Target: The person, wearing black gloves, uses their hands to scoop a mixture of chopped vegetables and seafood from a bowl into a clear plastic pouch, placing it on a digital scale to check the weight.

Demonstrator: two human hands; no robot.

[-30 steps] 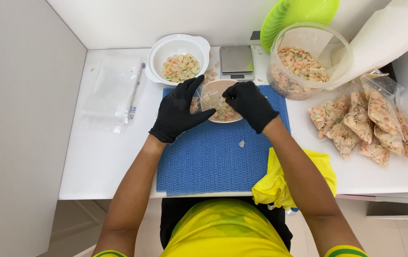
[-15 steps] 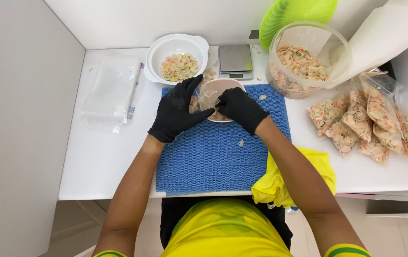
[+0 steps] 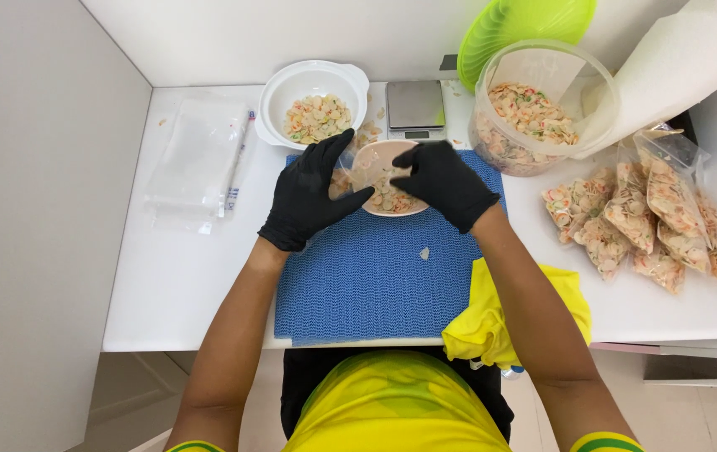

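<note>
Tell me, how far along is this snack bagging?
Done: a pile of filled bags lies at the right of the table. In hand: the left hand and right hand, in black gloves, hold a small pink bowl of crackers and a clear bag beside it. Left: crackers remain in the big clear tub and white bowl, and empty bags wait at the left.

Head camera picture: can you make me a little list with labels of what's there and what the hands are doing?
Left hand: black glove, holding a clear plastic bag
Right hand: black glove, on a small pink bowl of crackers
Under them: blue textured mat
Behind: white round bowl of crackers, grey kitchen scale
Right side: filled clear packets
</note>
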